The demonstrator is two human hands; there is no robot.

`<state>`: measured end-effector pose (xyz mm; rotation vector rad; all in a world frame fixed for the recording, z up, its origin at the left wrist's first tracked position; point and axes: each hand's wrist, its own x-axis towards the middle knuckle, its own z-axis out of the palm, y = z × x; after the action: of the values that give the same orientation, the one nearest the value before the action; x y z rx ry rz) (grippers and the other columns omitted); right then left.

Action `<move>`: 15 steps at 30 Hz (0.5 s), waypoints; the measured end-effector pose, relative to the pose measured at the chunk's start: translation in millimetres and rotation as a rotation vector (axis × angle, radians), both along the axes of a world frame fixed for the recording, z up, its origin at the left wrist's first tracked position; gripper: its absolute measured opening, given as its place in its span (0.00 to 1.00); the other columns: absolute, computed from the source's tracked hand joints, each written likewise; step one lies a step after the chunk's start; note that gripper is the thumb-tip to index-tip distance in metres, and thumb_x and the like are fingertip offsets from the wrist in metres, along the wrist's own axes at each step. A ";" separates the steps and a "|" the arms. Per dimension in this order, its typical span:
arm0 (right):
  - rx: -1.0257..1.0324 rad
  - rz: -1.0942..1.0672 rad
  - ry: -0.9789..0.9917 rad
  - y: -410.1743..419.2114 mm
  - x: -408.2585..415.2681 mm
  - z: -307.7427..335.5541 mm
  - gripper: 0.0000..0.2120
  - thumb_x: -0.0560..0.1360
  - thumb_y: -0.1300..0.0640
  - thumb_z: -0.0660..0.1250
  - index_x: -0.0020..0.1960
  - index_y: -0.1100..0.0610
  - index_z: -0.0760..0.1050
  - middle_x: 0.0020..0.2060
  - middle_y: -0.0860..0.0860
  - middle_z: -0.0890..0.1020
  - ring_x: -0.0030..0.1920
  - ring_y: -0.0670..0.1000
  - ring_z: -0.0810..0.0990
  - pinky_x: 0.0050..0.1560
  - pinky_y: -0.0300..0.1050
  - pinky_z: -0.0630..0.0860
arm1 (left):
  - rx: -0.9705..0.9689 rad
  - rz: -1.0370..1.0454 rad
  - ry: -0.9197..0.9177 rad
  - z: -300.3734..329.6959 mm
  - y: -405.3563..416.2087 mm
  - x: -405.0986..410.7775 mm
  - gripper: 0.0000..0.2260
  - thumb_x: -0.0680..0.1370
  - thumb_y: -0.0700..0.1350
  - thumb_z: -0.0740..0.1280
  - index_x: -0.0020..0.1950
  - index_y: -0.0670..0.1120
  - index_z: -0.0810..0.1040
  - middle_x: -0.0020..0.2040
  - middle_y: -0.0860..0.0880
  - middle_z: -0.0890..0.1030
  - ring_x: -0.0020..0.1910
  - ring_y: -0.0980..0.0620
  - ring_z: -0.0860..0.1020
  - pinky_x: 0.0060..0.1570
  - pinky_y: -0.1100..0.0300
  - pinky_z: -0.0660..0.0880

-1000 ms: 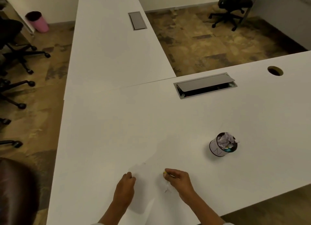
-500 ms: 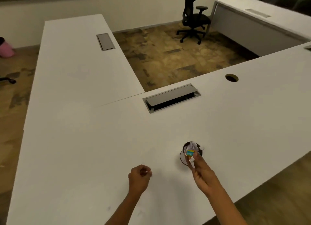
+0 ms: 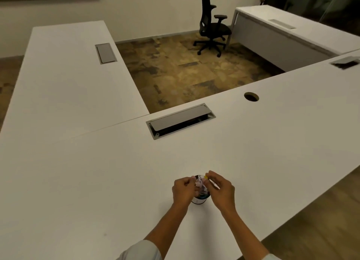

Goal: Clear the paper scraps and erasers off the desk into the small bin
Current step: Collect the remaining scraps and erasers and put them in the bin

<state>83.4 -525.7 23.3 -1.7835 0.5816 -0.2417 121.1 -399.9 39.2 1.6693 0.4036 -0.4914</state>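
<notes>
**Both hands now meet over the bin**

Half a second ago the left hand was off to the side, curled loosely on the counter, while the right alone reached the bin; now the two have closed in from either side of its mouth. The left hand (image 3: 183, 189) is curled shut, its fingertips against the crumpled paper scraps (image 3: 200, 183) at the rim, though whether it pinches a scrap of its own I cannot tell. The right hand (image 3: 221, 189) pinches a small yellow piece (image 3: 206, 176), likely an eraser, between thumb and forefinger just above the opening.

The small bin (image 3: 198, 201) stands upright between the wrists, near the front edge of the counter (image 3: 272, 162). It looks full, with white paper heaped to the top and something blue showing lower down.

As far as can be seen, the counter carries no loose scraps or erasers anywhere else, only its cable hatch (image 3: 181, 121) and grommet hole (image 3: 251, 96). The task appears nearly done: what is left is dropping this last piece and perhaps pressing the heap down so nothing spills.
</notes>
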 end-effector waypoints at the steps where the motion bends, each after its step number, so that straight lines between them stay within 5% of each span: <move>1: -0.025 0.012 0.002 -1.1 0.7 -1.2 0.09 0.72 0.55 0.74 0.52 0.50 0.83 0.51 0.40 0.83 0.53 0.38 0.81 0.48 0.23 0.74 | 0.009 0.011 0.017 0.3 0.1 1.9 0.12 0.80 0.48 0.63 0.43 0.46 0.84 0.39 0.44 0.86 0.37 0.47 0.85 0.45 0.51 0.83; 5: -0.118 0.025 0.013 -8.3 -2.8 -4.8 0.09 0.75 0.60 0.70 0.53 0.52 0.83 0.48 0.40 0.84 0.54 0.43 0.82 0.47 0.19 0.71 | -0.068 0.068 0.161 5.0 8.7 12.0 0.22 0.82 0.55 0.57 0.48 0.42 0.83 0.43 0.43 0.86 0.40 0.47 0.85 0.40 0.54 0.83; 11: -0.348 0.247 -0.137 -2.2 -10.6 -2.2 0.14 0.74 0.66 0.70 0.52 0.49 0.83 0.46 0.34 0.84 0.48 0.38 0.83 0.48 0.26 0.76 | -0.391 0.015 0.415 14.1 25.4 21.0 0.38 0.75 0.71 0.53 0.60 0.38 0.77 0.58 0.37 0.82 0.51 0.42 0.82 0.49 0.52 0.80; 15: -0.535 0.350 -0.056 2.6 0.9 -12.2 0.10 0.73 0.71 0.67 0.48 0.61 0.84 0.47 0.52 0.85 0.48 0.49 0.82 0.50 0.34 0.77 | -0.570 0.053 0.481 14.2 38.7 22.7 0.43 0.72 0.73 0.53 0.64 0.35 0.74 0.62 0.36 0.79 0.61 0.38 0.78 0.64 0.44 0.73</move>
<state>84.4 -523.1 11.1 -2.3494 0.1581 -0.2149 143.8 -361.2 53.4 0.9795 0.5909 -0.8806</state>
